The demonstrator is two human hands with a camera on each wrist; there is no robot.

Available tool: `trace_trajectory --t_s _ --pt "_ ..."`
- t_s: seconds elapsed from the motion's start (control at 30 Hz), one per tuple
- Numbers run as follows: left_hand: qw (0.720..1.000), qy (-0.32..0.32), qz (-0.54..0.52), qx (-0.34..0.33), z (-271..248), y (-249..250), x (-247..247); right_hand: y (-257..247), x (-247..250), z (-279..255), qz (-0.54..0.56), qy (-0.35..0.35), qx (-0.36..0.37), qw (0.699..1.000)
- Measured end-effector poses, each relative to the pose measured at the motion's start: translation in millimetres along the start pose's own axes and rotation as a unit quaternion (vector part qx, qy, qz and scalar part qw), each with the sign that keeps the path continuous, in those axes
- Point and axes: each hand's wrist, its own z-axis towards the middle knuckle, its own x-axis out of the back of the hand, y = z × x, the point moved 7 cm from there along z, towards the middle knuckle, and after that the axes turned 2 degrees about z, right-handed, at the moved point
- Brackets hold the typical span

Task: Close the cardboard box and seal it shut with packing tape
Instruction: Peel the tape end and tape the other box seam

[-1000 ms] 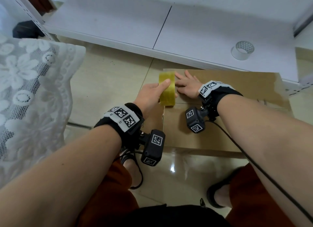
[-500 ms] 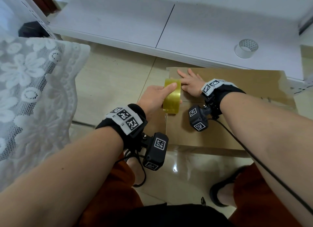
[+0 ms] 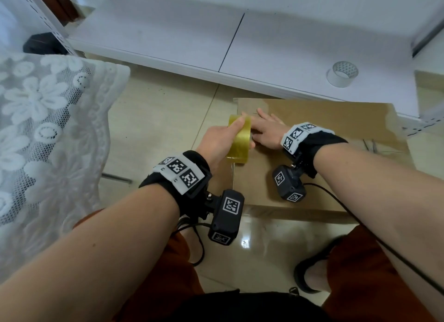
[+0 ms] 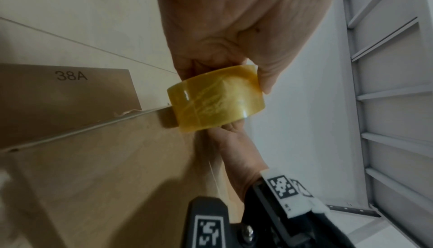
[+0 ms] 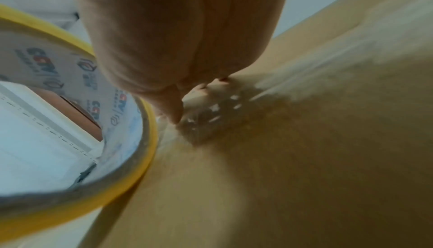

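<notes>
The brown cardboard box [image 3: 324,153] sits on the floor with its top flaps down. My left hand [image 3: 230,134] grips a yellow packing tape roll [image 3: 239,141] on edge at the box's left rim; the left wrist view shows thumb and fingers curled round the roll [image 4: 215,102] over the box [image 4: 105,159]. My right hand [image 3: 266,129] lies flat on the box top just right of the roll. In the right wrist view its fingertips [image 5: 175,115] press a clear, bubbled tape strip onto the cardboard [image 5: 304,159], beside the roll's core [image 5: 131,178].
A second, whitish tape roll [image 3: 342,74] stands on the low white shelf board [image 3: 168,33] behind the box. A white lace cloth [image 3: 48,129] hangs at the left. Tiled floor [image 3: 156,129] lies between cloth and box. My knees and sandalled feet are just below the box.
My left hand has drawn the tape roll a little toward me along the box's left rim. The right hand stays flat on the box top.
</notes>
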Motion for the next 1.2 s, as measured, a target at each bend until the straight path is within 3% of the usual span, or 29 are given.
trace_trajectory --t_s 0.13,0.4,0.93,1.2 --pt "1.000 -0.013 -0.015 0.013 -2 2 -2 0 -4 -8 -0.015 0.008 -0.005 1.000" --pt "1.000 0.021 -0.007 0.019 3 1 5 -1 -7 -11 -0.024 0.005 -0.011 1.000" --pt "0.998 0.003 -0.010 0.056 -3 -3 5 1 -10 -7 -0.040 -0.004 -0.043 0.998" --pt "0.998 0.001 0.005 0.070 -12 -3 -1 -8 -20 -32 -0.031 -0.004 -0.012 0.999"
